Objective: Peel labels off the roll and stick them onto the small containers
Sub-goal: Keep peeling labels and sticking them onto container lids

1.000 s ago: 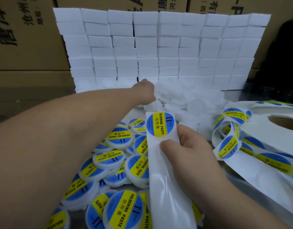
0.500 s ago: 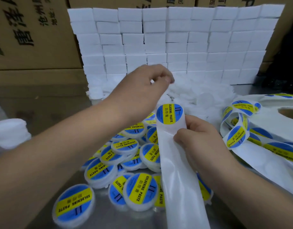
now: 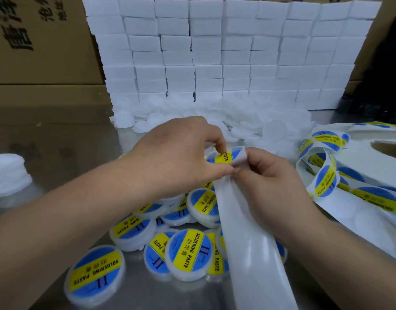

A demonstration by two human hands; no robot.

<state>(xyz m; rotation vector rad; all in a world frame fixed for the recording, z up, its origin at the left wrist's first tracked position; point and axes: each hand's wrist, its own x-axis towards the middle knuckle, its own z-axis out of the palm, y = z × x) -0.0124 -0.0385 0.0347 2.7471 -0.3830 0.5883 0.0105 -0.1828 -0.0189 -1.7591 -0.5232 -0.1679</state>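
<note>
My left hand (image 3: 181, 157) pinches a round blue-and-yellow label (image 3: 225, 156) at the end of the white backing strip (image 3: 255, 253), index finger on top and thumb below. A white edge shows under that finger; I cannot tell if it is a container. My right hand (image 3: 273, 177) pinches the strip's folded end just right of the label. Several labelled containers (image 3: 188, 253) lie in a heap below my hands. Unlabelled white containers (image 3: 275, 128) are piled behind them. The label roll (image 3: 358, 157) lies flat at the right, with a loose loop of labels (image 3: 326, 177) beside it.
A wall of stacked white boxes (image 3: 237, 52) stands across the back, with cardboard cartons (image 3: 36, 41) behind and to the left. A stack of white pieces (image 3: 7, 173) sits at the left edge of the metal table (image 3: 58, 142).
My left hand came back from the pile of white containers to the strip's end and now pinches at the label. The right hand slid up the strip and folded its end back.
</note>
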